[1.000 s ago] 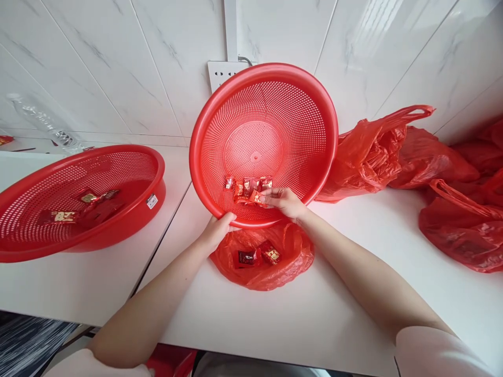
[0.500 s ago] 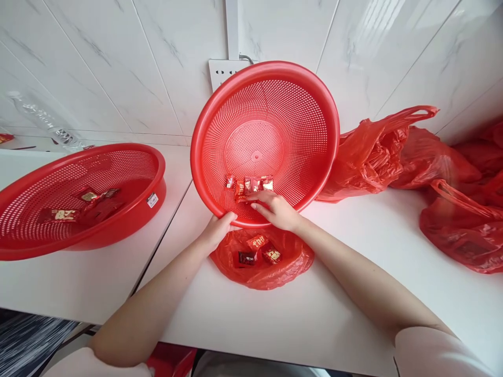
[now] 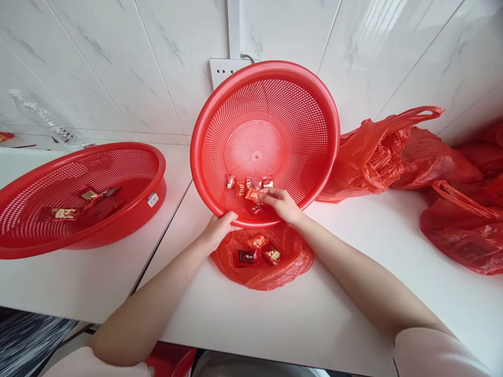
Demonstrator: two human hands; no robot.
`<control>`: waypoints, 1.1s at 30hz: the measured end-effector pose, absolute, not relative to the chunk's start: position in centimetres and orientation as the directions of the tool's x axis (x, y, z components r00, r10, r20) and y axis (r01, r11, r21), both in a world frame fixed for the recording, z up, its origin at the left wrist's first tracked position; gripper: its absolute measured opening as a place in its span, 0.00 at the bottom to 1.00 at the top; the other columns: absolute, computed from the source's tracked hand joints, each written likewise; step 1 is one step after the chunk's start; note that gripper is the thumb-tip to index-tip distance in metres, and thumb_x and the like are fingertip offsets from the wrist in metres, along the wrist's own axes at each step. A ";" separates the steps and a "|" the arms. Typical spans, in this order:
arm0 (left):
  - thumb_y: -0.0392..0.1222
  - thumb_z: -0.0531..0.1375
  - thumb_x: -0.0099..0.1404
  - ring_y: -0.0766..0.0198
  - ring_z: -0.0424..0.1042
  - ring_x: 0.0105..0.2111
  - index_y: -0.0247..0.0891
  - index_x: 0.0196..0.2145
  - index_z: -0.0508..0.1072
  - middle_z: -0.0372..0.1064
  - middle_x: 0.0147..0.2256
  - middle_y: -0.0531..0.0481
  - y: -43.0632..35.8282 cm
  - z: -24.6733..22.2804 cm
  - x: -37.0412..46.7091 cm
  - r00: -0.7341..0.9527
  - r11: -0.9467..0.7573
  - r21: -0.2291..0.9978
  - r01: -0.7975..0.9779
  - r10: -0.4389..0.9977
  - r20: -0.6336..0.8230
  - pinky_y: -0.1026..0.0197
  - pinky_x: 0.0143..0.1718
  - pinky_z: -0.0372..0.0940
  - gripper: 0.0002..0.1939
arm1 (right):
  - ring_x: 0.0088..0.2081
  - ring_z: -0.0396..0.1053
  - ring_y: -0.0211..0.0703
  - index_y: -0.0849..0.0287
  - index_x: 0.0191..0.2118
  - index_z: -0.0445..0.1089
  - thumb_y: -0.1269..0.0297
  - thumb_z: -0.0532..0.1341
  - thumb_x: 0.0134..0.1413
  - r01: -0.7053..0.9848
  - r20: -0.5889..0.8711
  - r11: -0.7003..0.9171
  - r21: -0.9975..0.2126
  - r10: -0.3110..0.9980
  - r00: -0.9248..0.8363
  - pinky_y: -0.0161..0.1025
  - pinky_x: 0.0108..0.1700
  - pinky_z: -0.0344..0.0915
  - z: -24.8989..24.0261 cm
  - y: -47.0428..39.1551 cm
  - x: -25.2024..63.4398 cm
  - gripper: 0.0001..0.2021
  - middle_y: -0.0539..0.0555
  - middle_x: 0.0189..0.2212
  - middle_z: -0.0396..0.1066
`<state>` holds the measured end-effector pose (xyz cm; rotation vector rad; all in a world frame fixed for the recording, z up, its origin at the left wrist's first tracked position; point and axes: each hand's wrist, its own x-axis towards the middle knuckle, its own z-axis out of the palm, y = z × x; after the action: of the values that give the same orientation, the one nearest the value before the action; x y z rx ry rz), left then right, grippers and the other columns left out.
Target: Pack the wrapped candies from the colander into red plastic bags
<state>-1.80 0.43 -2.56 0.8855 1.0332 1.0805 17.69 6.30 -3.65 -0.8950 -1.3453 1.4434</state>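
White wall tiles (image 3: pixel 94 68) with grey veins are seen behind a white tabletop (image 3: pixel 236 324), which is divided by a dark seam. At the far left, a clear plastic bottle (image 3: pixel 49 123) is placed close to the wall. In front of it, a left colander (image 3: pixel 129 222) of red plastic is set, with a white price sticker (image 3: pixel 152 199) on its side and several wrapped sweets (image 3: pixel 64 214) inside. Further to the right, the near rim of a central colander (image 3: pixel 255 139), also red, is gripped by the left hand (image 3: pixel 218 230); its fingers are mostly hidden below. This colander is tilted, and its opening is turned towards the viewer. Under the lowered rim, an open carrier bag (image 3: pixel 294 264) is laid, and three packets (image 3: pixel 271 254) are seen in it. Inside the central colander, an orange-red sweet (image 3: pixel 252 195) is pinched between the fingertips of the right hand (image 3: pixel 281 204), near other small sweets (image 3: pixel 231 182) on the lower wall. At the right, several red plastic bags (image 3: pixel 371 157) are placed near the wall.
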 end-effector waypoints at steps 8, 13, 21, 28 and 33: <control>0.37 0.58 0.55 0.53 0.73 0.44 0.34 0.33 0.70 0.74 0.38 0.46 0.5 -2.7 -1.8 0.161 0.226 0.940 -0.254 0.969 -0.189 0.42 0.49 0.66 0.06 | 0.32 0.75 0.35 0.59 0.37 0.72 0.65 0.73 0.38 -0.412 -0.063 -0.200 -0.889 0.945 -0.321 0.33 0.39 0.72 -3.6 6.4 18.0 0.17 0.49 0.30 0.76; 0.37 0.59 0.56 0.54 0.73 0.43 0.34 0.33 0.71 0.74 0.38 0.46 0.6 -2.8 -1.8 0.168 0.228 0.938 -0.263 0.968 -0.188 0.42 0.50 0.66 0.06 | 0.29 0.74 0.34 0.60 0.37 0.72 0.64 0.74 0.36 -0.314 0.018 -0.084 -0.946 0.951 -0.307 0.32 0.36 0.71 -3.3 6.3 18.0 0.18 0.49 0.28 0.76; 0.36 0.58 0.55 0.53 0.74 0.43 0.34 0.33 0.72 0.75 0.37 0.46 0.6 -2.5 -1.7 0.183 0.232 0.937 -0.259 0.965 -0.189 0.42 0.49 0.66 0.07 | 0.32 0.74 0.39 0.60 0.36 0.76 0.56 0.69 0.44 -0.089 0.103 0.065 -0.994 0.829 -0.550 0.39 0.40 0.72 -1.4 4.0 17.1 0.15 0.52 0.30 0.77; 0.36 0.58 0.56 0.54 0.73 0.44 0.34 0.36 0.72 0.74 0.39 0.47 0.4 -2.2 -1.7 0.172 0.221 0.937 -0.270 0.969 -0.179 0.42 0.50 0.66 0.08 | 0.47 0.71 0.45 0.57 0.43 0.76 0.59 0.54 0.63 0.347 0.385 0.562 -0.751 0.799 -0.461 0.46 0.55 0.63 -1.7 4.2 17.6 0.14 0.56 0.43 0.75; 0.36 0.59 0.56 0.54 0.73 0.43 0.33 0.31 0.70 0.73 0.37 0.46 0.4 -2.3 -1.7 0.164 0.219 0.936 -0.274 0.970 -0.179 0.42 0.50 0.66 0.04 | 0.48 0.71 0.47 0.59 0.51 0.70 0.65 0.60 0.56 0.445 0.326 0.594 -0.670 0.774 -0.543 0.48 0.54 0.64 -4.0 6.1 18.8 0.16 0.59 0.48 0.72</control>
<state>-1.70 0.35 -2.32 0.9114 0.9863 1.0892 18.75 6.07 -3.96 -0.9617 -2.2121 0.7006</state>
